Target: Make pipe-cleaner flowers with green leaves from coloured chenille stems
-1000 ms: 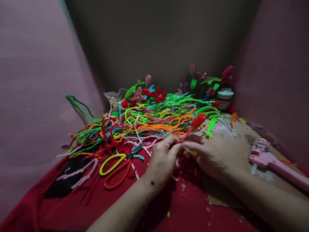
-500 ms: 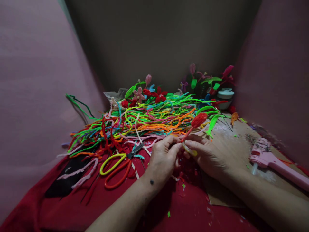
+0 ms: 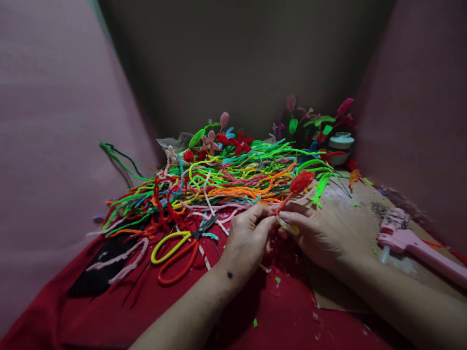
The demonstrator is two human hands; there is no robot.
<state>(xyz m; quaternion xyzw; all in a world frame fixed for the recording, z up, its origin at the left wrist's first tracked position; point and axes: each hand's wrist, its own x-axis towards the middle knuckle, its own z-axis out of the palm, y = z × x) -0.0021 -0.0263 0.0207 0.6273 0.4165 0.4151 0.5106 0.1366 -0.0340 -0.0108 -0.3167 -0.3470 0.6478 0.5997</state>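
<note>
A red pipe-cleaner flower (image 3: 302,181) stands tilted up to the right above my fingertips. My left hand (image 3: 250,236) is closed, its thumb and forefinger pinching the lower end of the red stem. Pressed against the same spot, my right hand (image 3: 312,231) also has its fingers closed at the stem. A small curved, pale yellow piece (image 3: 291,227) sits at the right fingers; what it is I cannot make out. To the left of my left hand lie scissors (image 3: 178,257) with one yellow and one red handle loop.
A heap of colourful pipe cleaners (image 3: 226,180) spreads behind the hands. Finished fuzzy flowers (image 3: 209,142) rest at its back. A pink glue gun (image 3: 404,236) lies on cardboard (image 3: 343,301) at right. A lidded container (image 3: 341,142) stands behind; a black flat object (image 3: 97,274) lies left.
The red flower head has shifted very slightly to the right. Both hands keep their pinch at the stem, nearly still.
</note>
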